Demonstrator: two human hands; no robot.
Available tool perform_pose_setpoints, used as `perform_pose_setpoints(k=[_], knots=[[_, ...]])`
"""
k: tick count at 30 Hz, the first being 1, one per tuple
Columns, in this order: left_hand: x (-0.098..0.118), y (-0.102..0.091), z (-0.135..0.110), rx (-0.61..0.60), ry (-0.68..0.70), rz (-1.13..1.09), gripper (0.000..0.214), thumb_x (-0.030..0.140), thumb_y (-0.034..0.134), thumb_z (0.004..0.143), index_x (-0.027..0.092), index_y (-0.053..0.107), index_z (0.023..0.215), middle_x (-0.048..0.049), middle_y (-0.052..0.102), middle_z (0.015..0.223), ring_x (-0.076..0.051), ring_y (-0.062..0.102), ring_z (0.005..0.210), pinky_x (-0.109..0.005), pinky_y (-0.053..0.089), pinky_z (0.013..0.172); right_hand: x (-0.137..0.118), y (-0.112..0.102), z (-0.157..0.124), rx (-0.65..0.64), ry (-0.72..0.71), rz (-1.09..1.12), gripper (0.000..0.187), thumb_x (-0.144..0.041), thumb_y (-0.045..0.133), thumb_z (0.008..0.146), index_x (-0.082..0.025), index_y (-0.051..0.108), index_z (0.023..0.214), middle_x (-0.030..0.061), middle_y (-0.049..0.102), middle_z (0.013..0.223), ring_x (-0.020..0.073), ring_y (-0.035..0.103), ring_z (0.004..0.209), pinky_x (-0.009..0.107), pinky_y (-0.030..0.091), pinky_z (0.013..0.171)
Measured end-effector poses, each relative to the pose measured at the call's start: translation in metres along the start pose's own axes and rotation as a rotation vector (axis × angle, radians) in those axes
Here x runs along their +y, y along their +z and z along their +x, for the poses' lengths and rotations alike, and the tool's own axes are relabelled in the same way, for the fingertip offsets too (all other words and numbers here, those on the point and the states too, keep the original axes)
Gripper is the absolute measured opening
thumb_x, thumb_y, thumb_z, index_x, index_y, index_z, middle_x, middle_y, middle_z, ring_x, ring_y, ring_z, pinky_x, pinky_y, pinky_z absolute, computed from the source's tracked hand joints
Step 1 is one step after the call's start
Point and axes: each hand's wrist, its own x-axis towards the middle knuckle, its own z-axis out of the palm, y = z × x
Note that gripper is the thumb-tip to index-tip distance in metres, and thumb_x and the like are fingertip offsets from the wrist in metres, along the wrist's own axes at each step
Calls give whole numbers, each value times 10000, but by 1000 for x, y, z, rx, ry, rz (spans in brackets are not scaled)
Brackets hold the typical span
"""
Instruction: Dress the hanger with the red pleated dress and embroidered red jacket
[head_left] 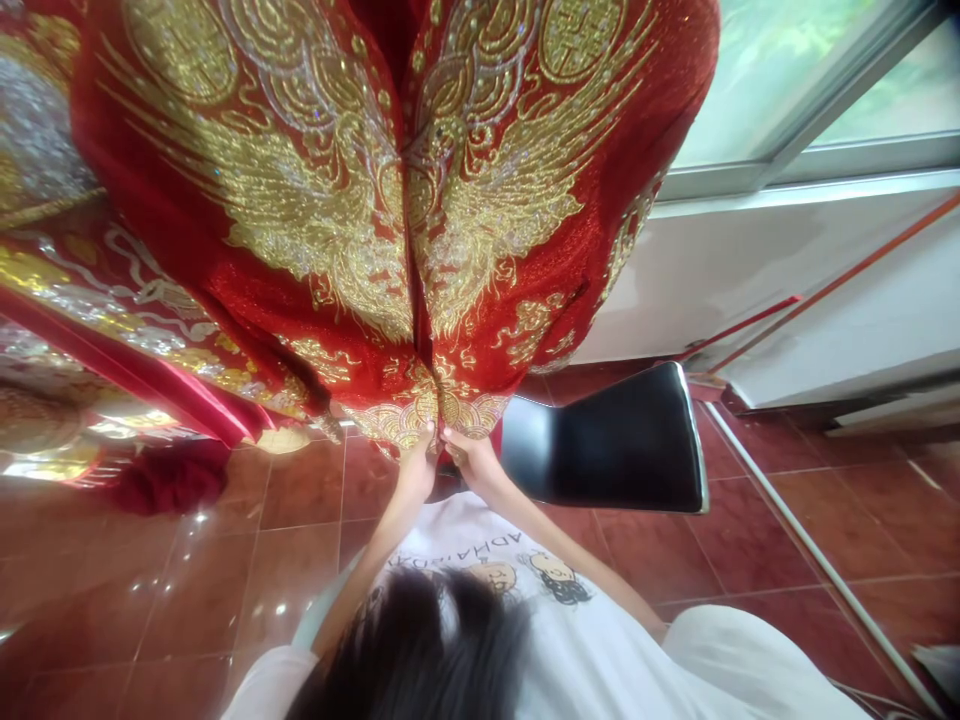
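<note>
A red jacket (247,290) with gold and silver embroidery hangs in front of me, its front opening running down the middle. At the bottom of that opening, my left hand (418,455) grips the left front edge of the hem, thumb on top. Close beside it, my right hand (469,450) pinches the right front edge. The two hands nearly touch, and the edges meet between them. My fingers are mostly hidden behind the cloth. Whether a fastener lies between my thumbs is too small to tell.
More embroidered red garments (150,300) hang at the left. A black chair (622,440) stands right of my hands. Beyond it are a pale metal rail (810,540), a red bar (840,280) and a window (772,80). Red tiles (292,570) cover the floor.
</note>
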Motion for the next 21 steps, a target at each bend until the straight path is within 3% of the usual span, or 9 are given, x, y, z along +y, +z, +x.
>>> perform_pose_setpoints(k=[6, 9, 15, 21], knots=[[6, 5, -6, -37, -143, -55, 277, 432, 674, 807, 157, 679, 772, -77, 687, 674, -246, 678, 829, -370, 543, 785, 0, 1, -2, 38, 17, 28, 334, -191, 849, 513, -158, 660, 786, -11, 679, 732, 106, 611, 650, 235, 504, 650], [12, 12, -9, 14, -83, -151, 233, 370, 713, 778, 181, 678, 909, -70, 724, 831, -237, 681, 941, -361, 551, 831, 0, 3, -2, 43, 0, 40, 328, -183, 844, 517, -167, 642, 775, -4, 688, 766, 111, 614, 664, 245, 509, 663], [10, 17, -9, 81, 28, -285, 416, 252, 781, 702, 209, 630, 1087, -61, 713, 1085, -209, 651, 1097, -347, 519, 975, 0, 11, -4, 38, -57, 58, 335, -207, 824, 541, -194, 611, 800, 3, 688, 804, 143, 631, 720, 278, 531, 686], [-4, 11, -4, 107, 70, -210, 436, 278, 813, 678, 199, 627, 1064, -58, 719, 1051, -198, 622, 1159, -346, 480, 1033, 4, 17, 0, 32, -75, 22, 307, -262, 783, 585, -225, 601, 829, 21, 700, 838, 200, 669, 857, 309, 551, 694]])
